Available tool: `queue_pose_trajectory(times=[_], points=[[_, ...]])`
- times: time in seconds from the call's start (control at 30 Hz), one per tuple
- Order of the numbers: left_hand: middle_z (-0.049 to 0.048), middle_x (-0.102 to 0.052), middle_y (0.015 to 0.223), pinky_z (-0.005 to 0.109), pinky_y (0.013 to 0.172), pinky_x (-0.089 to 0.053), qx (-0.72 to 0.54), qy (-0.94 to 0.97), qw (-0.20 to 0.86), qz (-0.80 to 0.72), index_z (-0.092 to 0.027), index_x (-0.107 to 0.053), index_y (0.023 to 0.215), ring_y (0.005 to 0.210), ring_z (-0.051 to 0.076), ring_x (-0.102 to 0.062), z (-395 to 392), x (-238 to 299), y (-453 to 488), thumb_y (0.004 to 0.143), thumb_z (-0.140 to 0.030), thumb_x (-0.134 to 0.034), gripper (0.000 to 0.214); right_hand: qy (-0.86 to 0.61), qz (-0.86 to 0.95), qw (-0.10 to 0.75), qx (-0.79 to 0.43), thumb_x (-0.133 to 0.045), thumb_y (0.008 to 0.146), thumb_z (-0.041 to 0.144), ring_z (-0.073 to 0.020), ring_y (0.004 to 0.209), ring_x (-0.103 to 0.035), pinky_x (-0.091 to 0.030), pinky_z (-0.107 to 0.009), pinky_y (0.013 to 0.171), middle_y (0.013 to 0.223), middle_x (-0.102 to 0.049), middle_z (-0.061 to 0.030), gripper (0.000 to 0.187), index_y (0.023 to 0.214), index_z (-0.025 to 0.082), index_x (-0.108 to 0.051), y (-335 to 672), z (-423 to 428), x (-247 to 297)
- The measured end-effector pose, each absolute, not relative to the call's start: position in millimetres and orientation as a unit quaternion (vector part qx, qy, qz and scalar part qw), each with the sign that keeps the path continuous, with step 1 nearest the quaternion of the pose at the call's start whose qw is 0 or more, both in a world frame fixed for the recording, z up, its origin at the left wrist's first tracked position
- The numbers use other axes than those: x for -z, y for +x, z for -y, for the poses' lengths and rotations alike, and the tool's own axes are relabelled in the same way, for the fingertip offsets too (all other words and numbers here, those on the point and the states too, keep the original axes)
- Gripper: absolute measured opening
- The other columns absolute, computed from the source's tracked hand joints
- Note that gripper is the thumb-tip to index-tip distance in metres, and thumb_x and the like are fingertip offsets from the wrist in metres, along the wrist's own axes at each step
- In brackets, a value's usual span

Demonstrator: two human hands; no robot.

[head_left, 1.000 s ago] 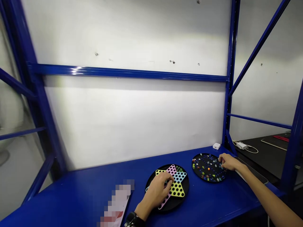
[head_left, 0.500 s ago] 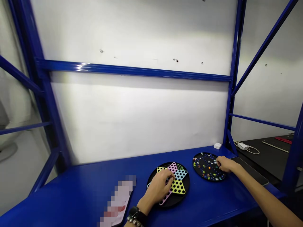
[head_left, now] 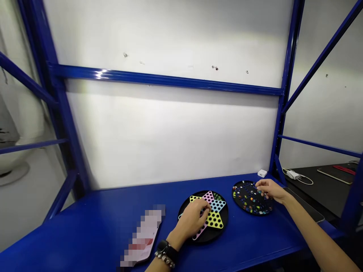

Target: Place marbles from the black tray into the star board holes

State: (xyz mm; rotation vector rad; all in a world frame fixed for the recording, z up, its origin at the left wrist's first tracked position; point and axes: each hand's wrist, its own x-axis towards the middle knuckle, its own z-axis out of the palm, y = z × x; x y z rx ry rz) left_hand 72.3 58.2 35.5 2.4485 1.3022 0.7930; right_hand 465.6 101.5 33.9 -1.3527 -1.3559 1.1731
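Observation:
A round black Chinese checkers board (head_left: 224, 222) with a star of pink, blue and yellow points lies on the blue table. Over the star's left part rests my left hand (head_left: 194, 217), its fingers curled in toward the thumb. Whatever those fingers may hold is hidden. Several green marbles (head_left: 217, 196) lie behind the star, at the board's rim. To the right is a round black tray (head_left: 246, 189) of scattered coloured glass marbles (head_left: 252, 199). Just above its right side, my right hand (head_left: 270, 190) has its fingers drawn together. Nothing can be made out in them.
A phone (head_left: 144, 240) with a blurred screen lies left of the board. Behind the marbles stands a small white case (head_left: 262, 173). A dark flat device (head_left: 304, 206) lies right of the tray. Blue frame posts (head_left: 286, 90) and a white wall (head_left: 176, 132) enclose the table.
My right hand has lifted slightly from the marbles, and its fingers have straightened a little. My left hand stays over the star. The whole view has shifted slightly.

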Motion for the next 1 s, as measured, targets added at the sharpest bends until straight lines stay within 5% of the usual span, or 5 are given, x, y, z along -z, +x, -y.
queue_pose_trajectory(times=[0.2,0.37,0.53,0.73,1.0], points=[[0.0037,-0.073,0.096,0.034,0.088,-0.048,-0.270,0.843,0.119,-0.451,-0.024,-0.067,0.087,0.096,0.022,-0.065,-59.0,-36.1,72.6,0.092,-0.023,-0.047,0.021,-0.428,0.303,0.541,-0.657,-0.061,0.092,0.028,-0.0052,0.046,-0.045,-0.024,-0.011,0.033,0.070,-0.059,0.0003,0.011,0.089,0.018,-0.059,439.7,-114.2,-31.0],[0.0045,-0.073,0.097,0.035,0.089,-0.048,-0.273,0.844,0.119,-0.445,-0.024,-0.068,0.088,0.096,0.022,-0.065,-59.4,-35.6,72.5,0.093,-0.025,-0.046,0.022,-0.548,0.425,0.504,-0.514,-0.049,0.099,0.038,-0.0053,0.040,-0.024,-0.015,-0.017,0.036,0.055,-0.035,0.0084,0.030,0.076,0.019,-0.052,441.0,-121.6,-21.3],[0.0046,-0.074,0.098,0.037,0.090,-0.049,-0.273,0.846,0.119,-0.443,-0.024,-0.068,0.089,0.097,0.023,-0.065,-59.6,-35.5,72.5,0.093,-0.026,-0.047,0.022,-0.704,0.629,0.297,-0.143,-0.048,0.098,0.037,-0.0153,0.063,-0.055,-0.036,-0.023,0.055,0.065,-0.055,-0.0002,0.029,0.077,0.019,-0.057,469.5,-121.2,-26.2],[0.0043,-0.074,0.098,0.036,0.091,-0.049,-0.278,0.846,0.117,-0.440,-0.024,-0.068,0.089,0.097,0.023,-0.066,-59.5,-35.0,72.5,0.093,-0.024,-0.048,0.021,-0.758,0.647,0.071,-0.049,-0.054,0.093,0.024,-0.0287,0.097,-0.068,-0.045,-0.033,0.077,0.112,-0.068,-0.0146,0.018,0.107,0.020,-0.065,474.5,-120.8,-36.7],[0.0037,-0.074,0.098,0.036,0.091,-0.047,-0.270,0.846,0.122,-0.443,-0.024,-0.068,0.089,0.098,0.023,-0.065,-61.4,-33.9,73.0,0.093,-0.023,-0.048,0.020,-0.750,0.652,0.096,-0.056,-0.054,0.092,0.021,-0.0249,0.093,-0.066,-0.045,-0.031,0.075,0.100,-0.067,-0.0119,0.010,0.091,0.017,-0.063,463.4,-129.2,-24.6]])
